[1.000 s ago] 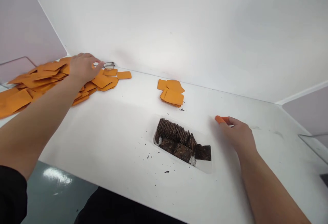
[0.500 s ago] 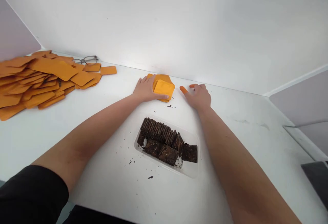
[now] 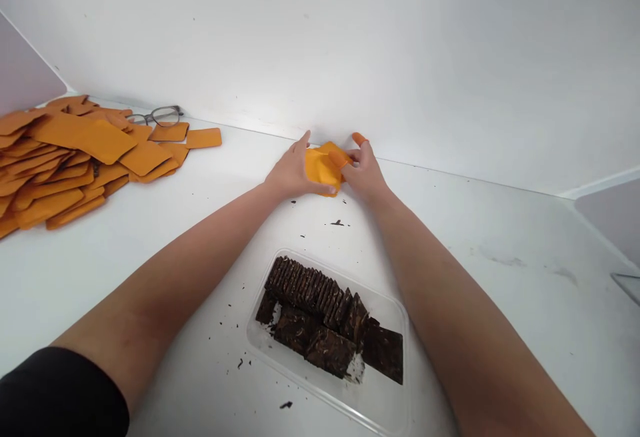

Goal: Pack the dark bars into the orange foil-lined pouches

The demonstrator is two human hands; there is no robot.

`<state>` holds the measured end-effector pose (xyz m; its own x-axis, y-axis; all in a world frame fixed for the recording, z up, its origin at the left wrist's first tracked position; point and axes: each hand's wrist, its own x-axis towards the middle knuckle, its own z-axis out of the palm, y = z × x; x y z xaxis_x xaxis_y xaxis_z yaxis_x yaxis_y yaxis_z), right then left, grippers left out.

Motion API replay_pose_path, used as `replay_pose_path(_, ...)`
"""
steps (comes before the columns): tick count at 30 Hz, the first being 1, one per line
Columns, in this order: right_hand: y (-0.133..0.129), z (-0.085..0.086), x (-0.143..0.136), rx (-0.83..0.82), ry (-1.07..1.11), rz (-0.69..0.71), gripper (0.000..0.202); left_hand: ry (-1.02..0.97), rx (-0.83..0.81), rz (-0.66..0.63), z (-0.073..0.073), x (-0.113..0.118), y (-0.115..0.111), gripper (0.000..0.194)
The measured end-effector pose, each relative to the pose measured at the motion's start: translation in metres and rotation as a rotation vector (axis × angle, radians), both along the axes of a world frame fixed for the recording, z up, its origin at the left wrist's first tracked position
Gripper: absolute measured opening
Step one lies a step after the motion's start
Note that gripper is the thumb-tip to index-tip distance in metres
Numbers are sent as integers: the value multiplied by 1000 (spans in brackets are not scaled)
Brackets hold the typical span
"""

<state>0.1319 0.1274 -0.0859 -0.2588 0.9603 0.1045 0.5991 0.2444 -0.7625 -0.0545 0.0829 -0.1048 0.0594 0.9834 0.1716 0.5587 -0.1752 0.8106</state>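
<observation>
My left hand (image 3: 291, 171) is around the left side of a small stack of orange pouches (image 3: 320, 169) near the wall, thumb along the front edge and fingers behind. From the right, my right hand (image 3: 366, 171) reaches onto the same stack. Orange finger cots cover its thumb and one fingertip. That thumb presses on the top pouch, which looks bent under it, while the covered finger points up. Nearer me stands a clear plastic tub (image 3: 385, 417) of thin dark brown squares (image 3: 310, 293), some lined up on edge, others lying flat.
A large heap of orange pouches (image 3: 75, 157) lies at the left, with a pair of glasses (image 3: 165, 115) behind it. Dark crumbs (image 3: 286, 405) are scattered around the tub. A white wall (image 3: 320, 50) rises behind the white table (image 3: 200, 330).
My right hand has moved left onto the pouch stack and now grips the top pouch. My left hand's fingers have lifted. The view has shifted, so the tub looks lower and larger.
</observation>
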Motion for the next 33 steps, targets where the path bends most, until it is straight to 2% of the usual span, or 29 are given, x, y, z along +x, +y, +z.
replay_pose_path(3,-11,2,-5,-85,161,36,81,-80,69,-107,-3,-2,0,137)
replay_pose_path(6,-19,3,-7,-135,283,74,115,-133,130,-134,-7,-4,1,131)
replay_pose_path(11,-23,-1,-3,-135,466,112,132,-175,253,-156,-11,-4,1,125)
replay_pose_path(14,-26,4,0,-120,508,164,123,-195,338,-159,-10,1,-1,102)
replay_pose_path(15,-27,9,1,-106,512,193,112,-206,366,-148,-9,3,-2,90)
replay_pose_path(18,-30,26,1,-31,512,280,64,-240,434,-83,-5,9,-5,60)
replay_pose_path(21,-33,37,3,40,486,325,35,-244,426,-39,-3,13,-8,49)
replay_pose_path(24,-33,30,6,49,424,330,34,-189,303,-65,-2,14,-10,59)
replay_pose_path(26,-31,21,8,29,393,329,43,-141,219,-78,-2,13,-11,69)
replay_pose_path(29,-29,9,12,-8,364,337,55,-80,150,-72,1,12,-12,70)
replay_pose_path(33,-29,1,10,38,378,255,46,-19,140,-16,4,11,-14,77)
